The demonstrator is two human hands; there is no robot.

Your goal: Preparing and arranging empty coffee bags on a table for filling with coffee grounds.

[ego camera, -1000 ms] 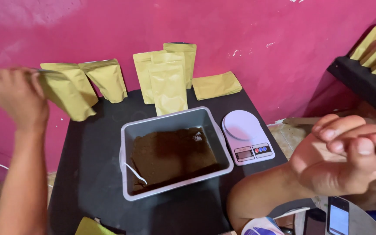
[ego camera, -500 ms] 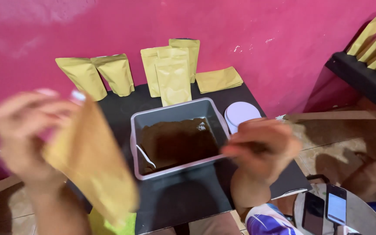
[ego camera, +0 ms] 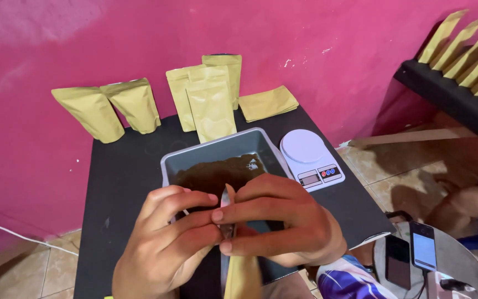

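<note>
Both hands meet at the near edge of the black surface (ego camera: 123,171), in front of the grey tray (ego camera: 261,147) of dark brown powder (ego camera: 217,173). The left hand (ego camera: 167,243) and right hand (ego camera: 283,221) pinch the top edge of a tan pouch (ego camera: 242,277) between them, fingers (ego camera: 192,200) closed on it. The pouch hangs edge-on below the hands. A white scale (ego camera: 308,155) sits just right of the tray. More tan pouches (ego camera: 211,105) stand at the far side against the pink wall (ego camera: 139,39).
</note>
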